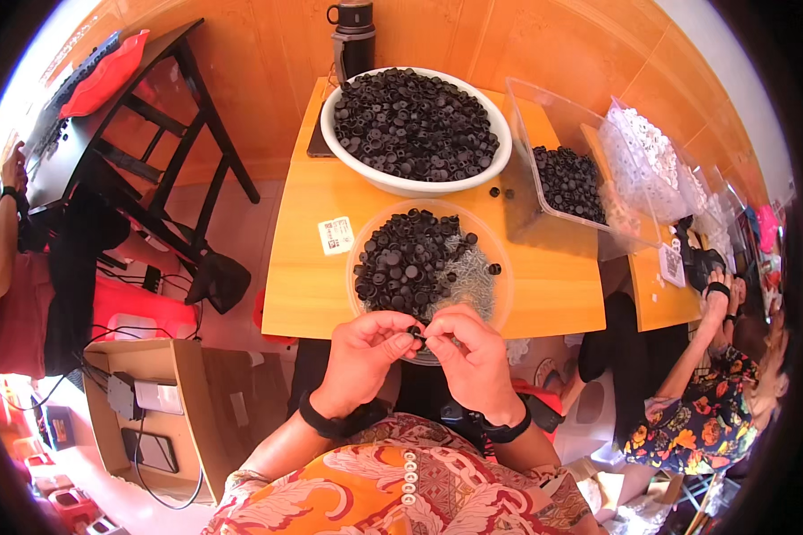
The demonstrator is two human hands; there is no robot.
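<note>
Just beyond the table's near edge, my two hands meet fingertip to fingertip. A small black round cap (414, 331) is pinched between the thumb and forefinger of my left hand (366, 355). Against it, my right hand (467, 355) pinches with thumb and forefinger; whatever sits between them is too small to make out. Right in front of both hands lies a shallow clear round tray (506, 303). Its left part is heaped with black caps (401, 259), its right part with thin silvery metal pieces (471, 281) that look like screws or pins.
Behind the tray, a white basin (328, 134) brims with black caps. A clear bin (544, 218) with more caps stands right, near a bag of white parts (642, 143). A white label (335, 235) lies left. Co-workers sit on both sides; a cardboard box (187, 401) is lower left.
</note>
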